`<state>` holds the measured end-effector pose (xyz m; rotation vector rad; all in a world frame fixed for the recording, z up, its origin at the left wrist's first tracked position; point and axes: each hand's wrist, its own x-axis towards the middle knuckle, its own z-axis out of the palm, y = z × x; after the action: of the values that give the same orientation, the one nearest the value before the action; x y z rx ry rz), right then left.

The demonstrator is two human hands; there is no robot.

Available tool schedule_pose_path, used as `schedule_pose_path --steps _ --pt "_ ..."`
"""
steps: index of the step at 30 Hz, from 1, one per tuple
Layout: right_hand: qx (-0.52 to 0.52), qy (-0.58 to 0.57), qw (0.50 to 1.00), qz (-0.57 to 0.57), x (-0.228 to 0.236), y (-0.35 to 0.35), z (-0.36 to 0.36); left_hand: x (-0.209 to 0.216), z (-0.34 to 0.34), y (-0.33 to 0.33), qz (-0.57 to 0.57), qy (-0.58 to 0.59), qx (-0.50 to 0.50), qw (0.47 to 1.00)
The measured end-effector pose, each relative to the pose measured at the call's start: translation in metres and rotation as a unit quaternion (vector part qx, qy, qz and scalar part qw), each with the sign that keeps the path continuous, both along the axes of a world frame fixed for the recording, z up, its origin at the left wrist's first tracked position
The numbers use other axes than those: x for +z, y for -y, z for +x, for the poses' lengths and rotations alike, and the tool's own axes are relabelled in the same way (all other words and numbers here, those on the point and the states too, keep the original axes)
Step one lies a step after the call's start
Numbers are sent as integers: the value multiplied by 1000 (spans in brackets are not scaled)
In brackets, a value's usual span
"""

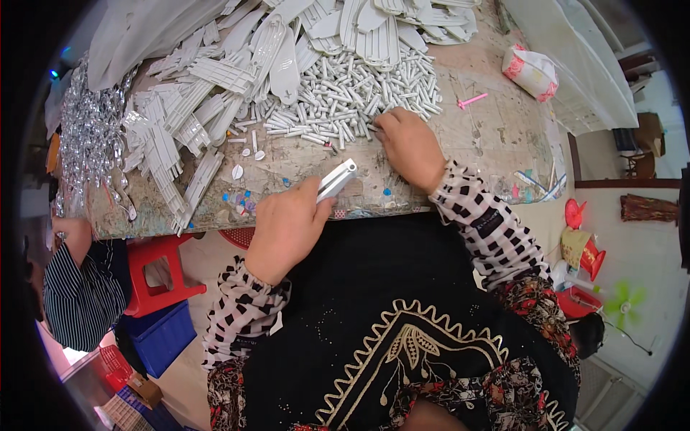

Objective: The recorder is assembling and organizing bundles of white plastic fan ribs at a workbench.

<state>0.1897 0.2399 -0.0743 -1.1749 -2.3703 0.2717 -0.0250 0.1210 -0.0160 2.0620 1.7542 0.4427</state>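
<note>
At centre frame, a slim white part (336, 181) is held in the left hand (286, 228), its long axis pointed upper right. Farther, at upper centre, the heaped pegs (359, 90) are met by the nearer right hand (411, 147) (whether one is pinched cannot be told).

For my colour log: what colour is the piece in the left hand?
The piece is white; it shows best in the head view.

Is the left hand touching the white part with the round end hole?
Touching. The head view shows the left hand gripping the white part between thumb and fingers.
</note>
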Motion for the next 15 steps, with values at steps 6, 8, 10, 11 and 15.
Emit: schedule_pose_path --steps 6,8,10,11,15 --pt "-4 17 999 -35 17 11 4 -6 0 -9 -12 -98 -45 994" --pt "49 -94 991 -87 6 13 4 -3 0 -12 -31 -111 -43 992" --pt "101 -204 964 -137 5 18 -2 -3 -2 -11 -32 -114 -40 992" --pt "77 -301 900 -305 5 26 -10 -3 -2 -11 -32 -116 -35 992" --pt "74 -350 859 -365 -4 32 -21 -4 0 -10 -33 -116 -35 992"
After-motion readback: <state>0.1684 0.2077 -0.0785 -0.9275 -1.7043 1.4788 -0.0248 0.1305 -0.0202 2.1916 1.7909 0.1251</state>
